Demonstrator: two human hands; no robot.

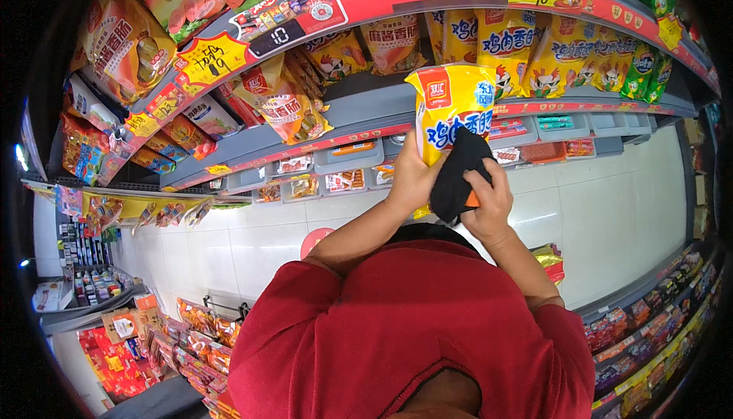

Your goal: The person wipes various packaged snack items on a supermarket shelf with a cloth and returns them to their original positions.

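A yellow plastic bag of sausages point(452, 95), printed with large writing, stands upright in front of my chest. My left hand point(409, 173) grips its lower left side. A black cloth point(458, 181) lies against the lower front of the bag. My right hand point(487, 198) has its fingers closed on the cloth, and a bit of orange shows beneath them. Both hands are close together, and the cloth hides part of the bag. Similar yellow bags point(507, 47) stand on the shelf behind.
Before me curves a grey store shelf point(366, 101) with red label strips. An orange-and-tan sausage bag point(286, 104) leans at its front edge. Below are grey plastic trays point(349, 158) of small sausages. Hanging snack packs point(200, 333) are at lower left; another stocked shelf point(647, 327) is at right.
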